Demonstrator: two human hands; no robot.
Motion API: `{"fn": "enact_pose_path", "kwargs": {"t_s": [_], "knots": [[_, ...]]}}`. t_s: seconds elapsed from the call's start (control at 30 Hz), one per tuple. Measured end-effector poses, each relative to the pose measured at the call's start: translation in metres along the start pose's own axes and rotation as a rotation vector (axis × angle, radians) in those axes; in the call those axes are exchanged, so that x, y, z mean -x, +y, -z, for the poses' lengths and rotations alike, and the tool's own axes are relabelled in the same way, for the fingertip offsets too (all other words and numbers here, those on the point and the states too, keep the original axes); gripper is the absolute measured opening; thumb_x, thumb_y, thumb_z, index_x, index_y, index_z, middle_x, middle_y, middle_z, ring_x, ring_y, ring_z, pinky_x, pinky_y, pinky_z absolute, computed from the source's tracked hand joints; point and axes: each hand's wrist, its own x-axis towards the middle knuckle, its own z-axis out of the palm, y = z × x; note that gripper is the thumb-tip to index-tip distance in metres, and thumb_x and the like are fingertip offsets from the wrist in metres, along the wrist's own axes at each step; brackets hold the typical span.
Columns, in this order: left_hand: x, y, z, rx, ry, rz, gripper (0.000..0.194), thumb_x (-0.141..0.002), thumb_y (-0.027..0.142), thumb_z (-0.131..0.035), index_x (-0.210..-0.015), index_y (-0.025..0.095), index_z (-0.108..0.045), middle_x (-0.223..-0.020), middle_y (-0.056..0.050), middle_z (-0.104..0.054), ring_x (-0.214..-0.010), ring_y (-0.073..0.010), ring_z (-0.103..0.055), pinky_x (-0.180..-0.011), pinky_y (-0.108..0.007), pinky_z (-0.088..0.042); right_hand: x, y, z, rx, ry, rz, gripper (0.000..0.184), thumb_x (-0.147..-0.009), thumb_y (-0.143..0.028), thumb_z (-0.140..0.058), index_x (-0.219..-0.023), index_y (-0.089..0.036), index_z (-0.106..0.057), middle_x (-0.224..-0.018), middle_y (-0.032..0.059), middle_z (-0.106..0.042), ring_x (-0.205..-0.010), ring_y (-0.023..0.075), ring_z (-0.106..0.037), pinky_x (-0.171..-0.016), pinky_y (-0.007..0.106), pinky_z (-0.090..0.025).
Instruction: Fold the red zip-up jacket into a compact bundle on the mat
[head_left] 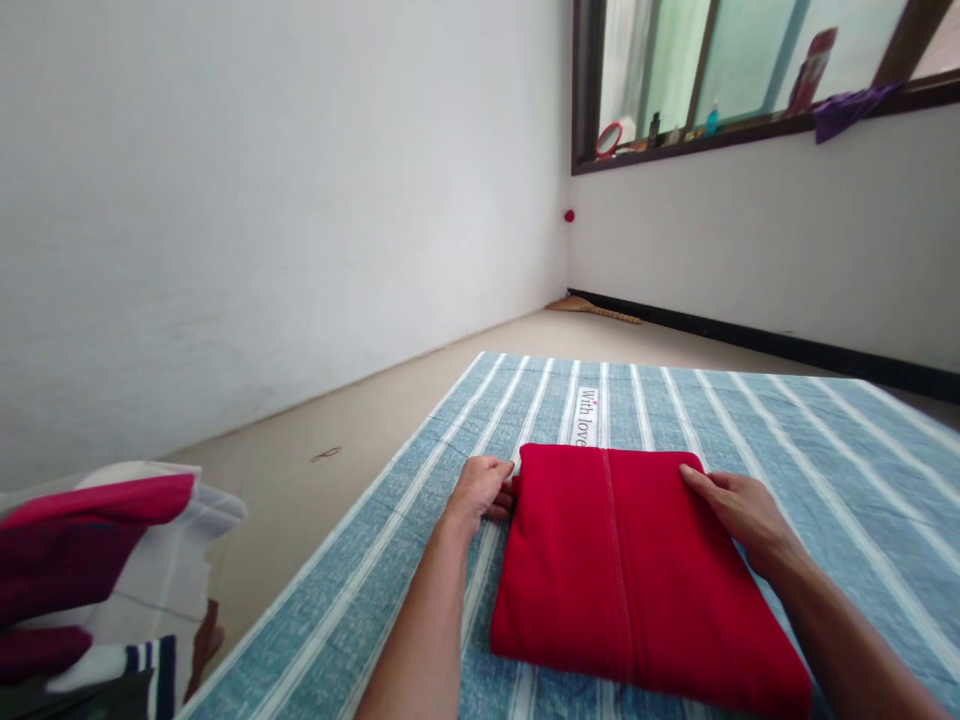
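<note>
A folded red garment (pixel 600 560) lies as a thick, flat bundle on a blue-and-white striped cloth (pixel 405 520); a stitched seam runs down its middle. At its far left edge, the curled fingers of my left hand (pixel 482 488) pinch a bit of the red fabric. My right hand (pixel 742 510) grips the far right corner, thumb on top, its other fingers partly hidden under the fabric. What kind of garment it is, I cannot tell. Past its far edge, a "With love" print (pixel 587 415) shows on the striped cloth.
A pile of clothes (pixel 97 530), pink, maroon and white, is at lower left. A small loop (pixel 326 454) lies on the beige floor (pixel 300 500). A broom-like thing (pixel 592 307) rests in the corner. Bottles, a red-rimmed mirror (pixel 609 139) and a purple cloth (pixel 851 110) are on the windowsill.
</note>
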Motion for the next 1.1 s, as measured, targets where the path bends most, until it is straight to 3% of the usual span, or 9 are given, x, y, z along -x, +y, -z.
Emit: {"fn": "enact_pose_path", "kwargs": {"t_s": [0.2,0.3,0.43,0.57,0.73,0.9,1.03,1.1], "knots": [[0.002,0.003,-0.005,0.061,-0.056,-0.065,0.052,-0.068,0.066,-0.056,-0.071,0.014,-0.060,-0.054,0.002,-0.057,-0.040,-0.0079,-0.045,-0.038,-0.020,-0.025,0.004,-0.008,0.003,-0.186,-0.065,-0.146,0.044,-0.068,-0.058,-0.063,-0.076,-0.015,-0.066,-0.072,0.0070,-0.069,-0.061,0.0188,-0.063,-0.049,0.024,-0.043],[0.007,0.008,-0.008,0.064,-0.097,-0.160,0.051,-0.065,0.064,-0.063,-0.070,0.013,-0.064,-0.058,-0.001,-0.062,-0.050,-0.0127,-0.054,-0.045,-0.022,-0.035,0.007,-0.015,0.005,-0.243,-0.075,-0.157,0.039,-0.068,-0.053,-0.066,-0.080,-0.016,-0.066,-0.078,0.0078,-0.071,-0.063,0.0193,-0.065,-0.049,0.024,-0.044],[0.012,0.014,-0.010,0.098,-0.145,-0.214,0.045,-0.065,0.054,-0.070,-0.082,0.013,-0.068,-0.080,-0.006,-0.071,-0.075,-0.0210,-0.065,-0.063,-0.026,-0.048,0.009,-0.017,0.006,-0.319,-0.124,-0.149,0.033,-0.068,-0.047,-0.069,-0.081,-0.017,-0.065,-0.083,0.0095,-0.072,-0.069,0.0221,-0.067,-0.055,0.027,-0.049],[0.016,0.021,-0.013,0.226,-0.229,-0.172,0.041,-0.065,0.042,-0.075,-0.094,0.014,-0.066,-0.093,-0.009,-0.071,-0.081,-0.0220,-0.067,-0.071,-0.030,-0.052,0.007,-0.014,0.006,-0.495,-0.198,-0.189,0.032,-0.066,-0.041,-0.073,-0.084,-0.017,-0.063,-0.081,0.0088,-0.071,-0.071,0.0239,-0.068,-0.062,0.032,-0.053],[0.013,0.021,-0.019,0.430,-0.204,-0.087,0.037,-0.060,0.031,-0.080,-0.088,0.014,-0.062,-0.086,-0.008,-0.072,-0.074,-0.0209,-0.068,-0.073,-0.033,-0.054,0.003,-0.010,0.004,-0.645,-0.268,-0.201,0.030,-0.062,-0.032,-0.078,-0.083,-0.016,-0.062,-0.075,0.0056,-0.070,-0.069,0.0219,-0.067,-0.063,0.031,-0.054],[0.011,0.021,-0.024,0.522,-0.270,-0.056,0.037,-0.059,0.025,-0.078,-0.090,0.012,-0.062,-0.081,-0.008,-0.072,-0.074,-0.0222,-0.068,-0.074,-0.035,-0.055,0.002,-0.009,0.002,-0.754,-0.277,-0.202,0.028,-0.059,-0.024,-0.078,-0.080,-0.017,-0.061,-0.070,0.0044,-0.069,-0.064,0.0217,-0.067,-0.066,0.034,-0.055],[0.023,0.050,-0.019,0.510,-0.248,-0.182,0.040,-0.056,0.020,-0.077,-0.092,0.012,-0.062,-0.082,-0.007,-0.071,-0.074,-0.0224,-0.068,-0.073,-0.035,-0.055,0.004,-0.028,0.011,-0.791,-0.237,-0.145,0.034,-0.053,-0.021,-0.079,-0.081,-0.018,-0.061,-0.067,0.0014,-0.068,-0.061,0.0196,-0.065,-0.063,0.031,-0.054],[0.040,0.078,-0.009,0.474,-0.223,-0.348,0.043,-0.055,0.020,-0.077,-0.094,0.013,-0.061,-0.085,-0.006,-0.071,-0.075,-0.0214,-0.067,-0.073,-0.035,-0.055,0.009,-0.050,0.025,-0.802,-0.209,0.005,0.040,-0.052,-0.021,-0.080,-0.088,-0.019,-0.061,-0.070,0.0004,-0.068,-0.064,0.0189,-0.065,-0.064,0.030,-0.053]]}}
